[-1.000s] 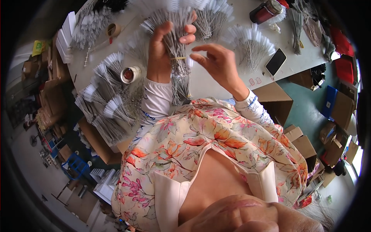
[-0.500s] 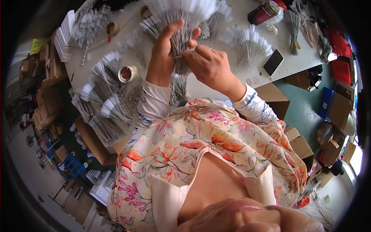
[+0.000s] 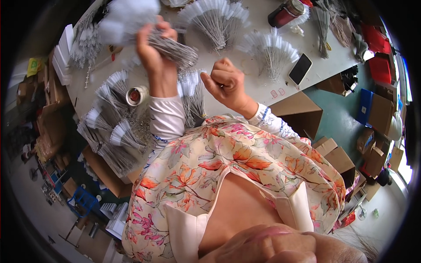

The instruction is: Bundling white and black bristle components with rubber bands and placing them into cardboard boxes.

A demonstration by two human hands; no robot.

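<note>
In the head view, the person's left hand (image 3: 155, 55) was wrapped around a thick bundle of white-tipped wires (image 3: 174, 49), holding it above the far left part of the pale table (image 3: 256, 90). The bundle's long axis slanted: its white heads, blurred, pointed away and to the left, while the bare grey wire ends pointed right and a little back toward the body. The right hand (image 3: 227, 83) was clenched, just beyond those ends and apart from them; whether anything was tucked inside it, I couldn't tell.

Between the forearms lay a smaller bundle (image 3: 191, 94), its white heads pointing away from the person. Left of it was a round white container (image 3: 137, 95) with something reddish-brown inside. At the far right, a dark red jar (image 3: 283, 16) wore a metallic lid, its contents hidden. Below the table's right edge, a cardboard box (image 3: 325, 86) held something black.
</note>
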